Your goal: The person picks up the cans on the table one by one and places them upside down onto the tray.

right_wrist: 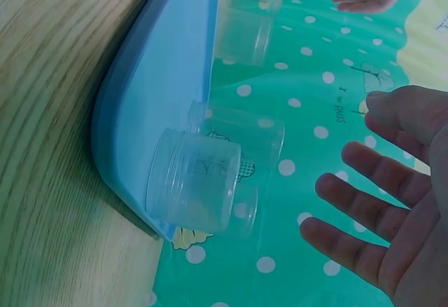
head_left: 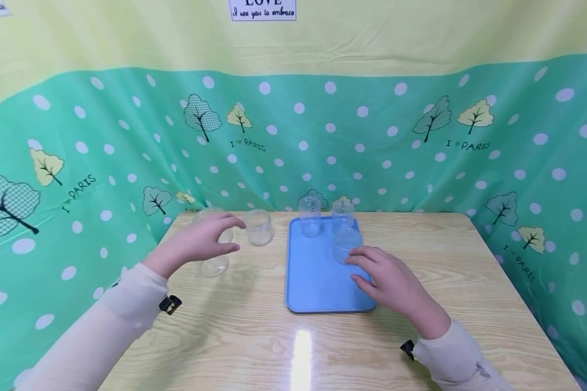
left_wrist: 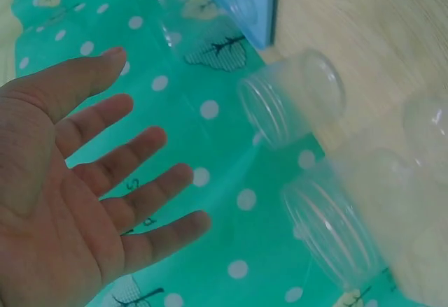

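Note:
My left hand [head_left: 200, 239] hovers above the left part of the table, its fingers spread and nothing in them. Clear jars stand close by: one to its right [head_left: 259, 229], and others partly hidden behind and below it, such as the lower jar [head_left: 215, 266]. Over the right side of the blue tray [head_left: 323, 296] is my right hand [head_left: 393, 282], fingers loosely extended and holding nothing. Its fingertips are near the front clear jar [head_left: 344, 250]; in the right wrist view a gap separates them from that jar [right_wrist: 196, 184]. Two more clear jars [head_left: 310, 220] stand at the tray's back.
The wooden table [head_left: 254, 336] carries the tray near its back middle. A green dotted curtain [head_left: 362, 141] rises along the table's back and sides. Light glares off the table in front of the tray.

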A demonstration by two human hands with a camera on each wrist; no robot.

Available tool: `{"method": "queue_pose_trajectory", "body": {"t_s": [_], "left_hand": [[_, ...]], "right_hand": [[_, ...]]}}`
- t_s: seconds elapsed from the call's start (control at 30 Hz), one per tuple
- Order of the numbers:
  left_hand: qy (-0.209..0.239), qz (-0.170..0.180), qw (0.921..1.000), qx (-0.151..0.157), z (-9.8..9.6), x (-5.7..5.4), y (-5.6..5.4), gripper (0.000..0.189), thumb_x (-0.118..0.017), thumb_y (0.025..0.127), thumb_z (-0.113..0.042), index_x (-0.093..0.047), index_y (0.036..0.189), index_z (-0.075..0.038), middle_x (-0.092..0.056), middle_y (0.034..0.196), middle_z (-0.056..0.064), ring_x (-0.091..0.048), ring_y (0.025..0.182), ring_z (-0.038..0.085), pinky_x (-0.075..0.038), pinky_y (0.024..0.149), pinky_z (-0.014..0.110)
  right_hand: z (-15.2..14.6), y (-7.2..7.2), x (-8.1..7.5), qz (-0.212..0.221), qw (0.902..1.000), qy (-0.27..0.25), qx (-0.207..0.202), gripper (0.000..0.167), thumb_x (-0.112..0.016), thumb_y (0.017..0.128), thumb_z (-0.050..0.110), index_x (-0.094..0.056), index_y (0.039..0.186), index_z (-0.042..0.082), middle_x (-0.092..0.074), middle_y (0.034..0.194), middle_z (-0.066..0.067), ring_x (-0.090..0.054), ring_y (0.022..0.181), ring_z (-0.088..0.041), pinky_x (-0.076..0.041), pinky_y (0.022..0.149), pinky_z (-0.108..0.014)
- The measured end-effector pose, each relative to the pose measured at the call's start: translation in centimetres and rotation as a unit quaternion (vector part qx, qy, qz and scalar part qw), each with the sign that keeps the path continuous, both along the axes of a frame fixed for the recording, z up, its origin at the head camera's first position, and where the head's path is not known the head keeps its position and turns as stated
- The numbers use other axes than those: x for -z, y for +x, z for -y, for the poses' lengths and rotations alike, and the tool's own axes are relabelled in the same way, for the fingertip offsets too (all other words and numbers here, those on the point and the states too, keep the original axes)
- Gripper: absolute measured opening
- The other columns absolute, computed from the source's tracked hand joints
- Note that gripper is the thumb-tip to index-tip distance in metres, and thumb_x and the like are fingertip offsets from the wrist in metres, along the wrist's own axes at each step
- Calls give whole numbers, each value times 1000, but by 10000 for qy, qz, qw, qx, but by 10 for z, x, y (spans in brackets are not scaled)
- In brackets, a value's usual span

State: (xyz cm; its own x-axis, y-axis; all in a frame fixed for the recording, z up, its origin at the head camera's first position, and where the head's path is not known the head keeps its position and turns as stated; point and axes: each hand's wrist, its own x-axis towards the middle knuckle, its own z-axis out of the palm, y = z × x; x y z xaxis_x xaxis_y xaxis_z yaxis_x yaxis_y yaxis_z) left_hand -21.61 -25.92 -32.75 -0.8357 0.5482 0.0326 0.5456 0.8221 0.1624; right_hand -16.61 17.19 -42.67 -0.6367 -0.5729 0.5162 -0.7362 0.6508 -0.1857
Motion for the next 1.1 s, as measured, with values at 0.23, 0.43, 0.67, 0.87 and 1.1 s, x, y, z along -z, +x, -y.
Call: {"method": "queue_pose_trajectory", "body": {"t_s": [0.23,0.43,0.67,0.87,1.1], "left_hand": [[-47,321,9992,-243,14,-4,-10,50,-77,92,-30,-63,136,-11,-61,137,13,-55,130,37,-48,107,55],[-132,680,9964,-496,35,-5,-25,56,-78,90,-34,-60,139,-13,-56,145,15,-49,137,42,-44,110,60],[-361,1010,9926,-566,55,-3,-30,62,-80,88,-35,-58,142,-12,-50,151,22,-41,141,50,-38,112,67],[-403,1123,9909,-629,63,1,-29,67,-84,85,-31,-57,143,-12,-48,151,24,-36,142,53,-35,111,71],[-351,1288,9892,-607,71,15,-33,71,-87,81,-22,-56,145,-13,-47,150,23,-39,140,50,-42,108,66]], "right_hand": [[3,1,0,103,9999,52,-21,34,-82,87,19,-73,120,16,-67,126,-4,-66,115,-21,-60,91,-40],[4,2,0,177,9998,133,16,34,-83,87,20,-73,119,16,-67,125,-1,-66,115,-20,-61,90,-38],[4,1,0,228,9994,245,8,33,-84,86,19,-73,117,17,-67,121,3,-67,111,-17,-61,89,-36],[3,1,0,341,9988,360,34,31,-83,87,20,-73,116,18,-68,116,6,-67,106,-14,-61,87,-34],[3,0,2,539,9969,563,65,29,-82,88,21,-73,115,20,-68,114,8,-68,102,-11,-61,84,-33]]}}
